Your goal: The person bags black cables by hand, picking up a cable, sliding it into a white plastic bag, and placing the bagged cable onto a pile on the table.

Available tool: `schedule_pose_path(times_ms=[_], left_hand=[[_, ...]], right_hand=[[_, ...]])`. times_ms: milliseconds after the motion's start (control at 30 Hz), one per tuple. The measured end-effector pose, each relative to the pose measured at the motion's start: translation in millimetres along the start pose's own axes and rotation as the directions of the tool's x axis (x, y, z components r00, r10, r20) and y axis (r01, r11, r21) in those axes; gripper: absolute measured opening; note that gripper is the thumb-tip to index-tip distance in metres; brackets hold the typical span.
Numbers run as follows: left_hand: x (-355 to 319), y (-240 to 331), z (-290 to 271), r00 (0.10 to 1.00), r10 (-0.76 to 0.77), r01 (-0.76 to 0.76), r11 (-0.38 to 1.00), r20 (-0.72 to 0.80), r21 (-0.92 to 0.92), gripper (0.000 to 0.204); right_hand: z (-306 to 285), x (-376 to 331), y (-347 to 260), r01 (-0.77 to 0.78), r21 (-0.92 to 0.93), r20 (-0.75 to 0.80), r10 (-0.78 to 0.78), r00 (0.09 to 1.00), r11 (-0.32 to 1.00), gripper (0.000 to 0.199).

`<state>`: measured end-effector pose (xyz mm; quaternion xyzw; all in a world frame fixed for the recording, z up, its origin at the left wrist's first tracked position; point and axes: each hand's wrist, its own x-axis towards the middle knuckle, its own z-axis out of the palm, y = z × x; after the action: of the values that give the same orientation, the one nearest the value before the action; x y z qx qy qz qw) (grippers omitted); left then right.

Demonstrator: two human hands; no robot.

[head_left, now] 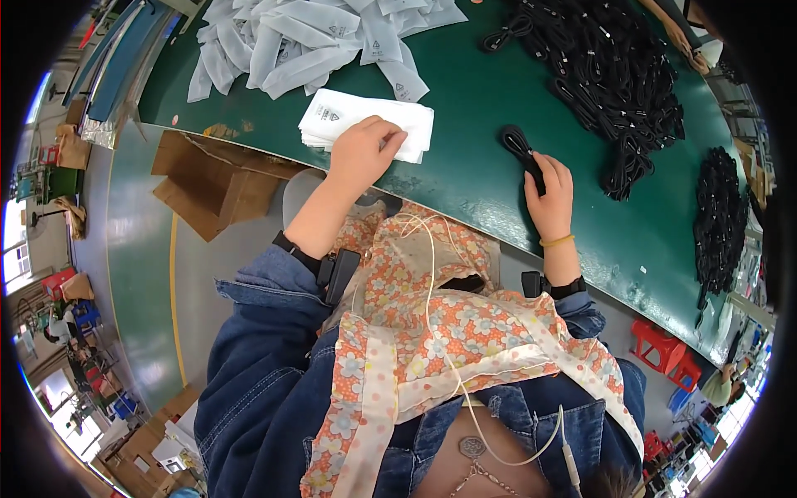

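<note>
1. Right grip (551, 195) is holding a coiled black cable (516, 143) narrowly by its near end, thumb and fingers on opposite sides; the far loops are lying just beyond, over the green bench (465, 108).
2. Left grip (363, 155) is resting on a stack of flat white pouches (349, 109) near the bench edge, fingers bent; cannot tell whether it is pinching one.
3. Judgement, cable: probably weighing little, bending easily but springing at the loops. Gripping around the bundled middle should be keeping the strands together.
4. Judgement, pouches: seeming thin, limp, slippery against each other, creasing readily. Pinching one edge of the top pouch looks safest.
5. A black cable heap (618, 83) is lying farther right; bulging pale pouches (307, 41) are piling up beyond the stack.
</note>
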<state>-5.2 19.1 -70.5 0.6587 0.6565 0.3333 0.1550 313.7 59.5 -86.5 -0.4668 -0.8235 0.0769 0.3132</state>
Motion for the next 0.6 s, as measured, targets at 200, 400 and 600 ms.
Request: schedule_pose_path(times_ms=[200,400,600], left_hand=[[1,0,-4,0.999,0.054,-0.054,0.997,-0.006,-0.052,0.011],[0,1,-1,0.996,0.089,-0.090,0.995,0.023,0.048,0.010],[1,7,-1,1.000,0.026,-0.027,0.999,-0.017,-0.020,0.009]], right_hand=[[-1,3,-22,-0.019,-0.078,0.014,0.020,1.000,0.997,0.040],[1,5,-37,-0.103,0.082,0.043,0.100,0.994,0.991,0.035],[-5,10,-64,-0.051,0.241,-0.020,0.057,0.998,0.969,0.034]])
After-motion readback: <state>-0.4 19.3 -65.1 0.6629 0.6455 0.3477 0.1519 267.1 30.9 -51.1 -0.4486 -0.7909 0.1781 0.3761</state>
